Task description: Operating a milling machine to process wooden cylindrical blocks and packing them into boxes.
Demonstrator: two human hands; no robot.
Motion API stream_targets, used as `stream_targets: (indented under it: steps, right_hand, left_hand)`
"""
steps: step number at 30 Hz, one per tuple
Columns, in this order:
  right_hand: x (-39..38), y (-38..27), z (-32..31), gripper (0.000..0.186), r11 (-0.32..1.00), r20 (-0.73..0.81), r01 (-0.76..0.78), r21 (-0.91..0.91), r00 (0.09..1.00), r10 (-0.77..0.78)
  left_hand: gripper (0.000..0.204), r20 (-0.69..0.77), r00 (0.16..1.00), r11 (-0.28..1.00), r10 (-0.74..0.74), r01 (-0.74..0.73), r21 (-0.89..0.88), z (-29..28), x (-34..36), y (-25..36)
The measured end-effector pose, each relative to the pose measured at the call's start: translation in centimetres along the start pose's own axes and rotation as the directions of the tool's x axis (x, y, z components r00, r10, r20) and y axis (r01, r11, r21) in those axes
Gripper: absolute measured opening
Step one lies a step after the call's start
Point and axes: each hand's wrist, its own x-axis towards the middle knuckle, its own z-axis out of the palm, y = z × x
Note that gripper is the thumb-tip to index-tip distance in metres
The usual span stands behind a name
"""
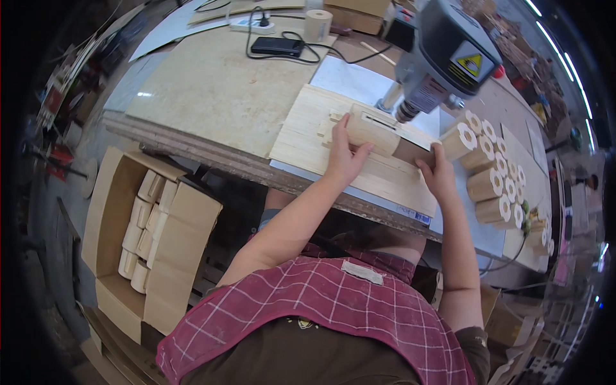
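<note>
A pale, rounded wooden block (pixel 371 136) with a long narrow slot along its top lies on a wooden board jig (pixel 308 138). My left hand (pixel 347 157) grips its left end, with the thumb on the near side and the fingers reaching over the far side. Against the block's right end is a darker brown flat piece (pixel 408 151). My right hand (pixel 439 172) pinches the right end of this piece between thumb and fingers. Just above and behind the slot hangs the chuck (pixel 406 112) of a grey drill press (pixel 449 48); its bit is hard to make out.
Several wooden cylinders with flower-shaped ends (pixel 491 179) are stacked to the right. At lower left, a cardboard box (pixel 115 212) holds slotted wooden pieces (pixel 142 231). A black power bank (pixel 277 46), cables, a power strip (pixel 252 25) and a wooden cylinder (pixel 317 27) occupy the table's back.
</note>
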Motion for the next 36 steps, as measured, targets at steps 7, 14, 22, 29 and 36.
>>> stream_targets:
  steps: [7, 14, 22, 29, 36]
  right_hand:
    - [6.6, -3.5, -12.8, 0.039, 0.928, -0.184, 0.032, 0.372, 0.982, 0.04]
    - [10.1, -13.3, -14.9, 0.042, 0.965, -0.46, 0.252, 0.069, 0.867, -0.193]
    - [11.0, -7.9, -14.5, 0.035, 0.912, -0.401, 0.275, -0.306, 0.831, -0.385]
    - [1.7, -11.0, -10.3, 0.025, 0.916, -0.476, 0.29, -0.277, 0.787, -0.393]
    - [-0.8, -10.2, -5.8, 0.013, 0.947, -0.614, 0.307, -0.091, 0.732, -0.296]
  left_hand:
    - [0.072, -0.013, 0.996, 0.993, -0.087, 0.086, -0.077, -0.1, -0.3, 1.3]
    - [0.072, -0.027, 0.996, 0.995, -0.084, 0.082, -0.065, -0.1, -0.3, 1.5]
    - [0.072, -0.036, 0.996, 0.996, -0.08, 0.078, -0.035, 0.0, -0.2, 1.1]
    - [0.072, -0.047, 0.995, 0.995, -0.084, 0.082, -0.059, -0.3, -0.3, 1.5]
    - [0.073, -0.028, 0.992, 0.991, -0.123, 0.122, -0.051, 0.0, -0.3, 1.7]
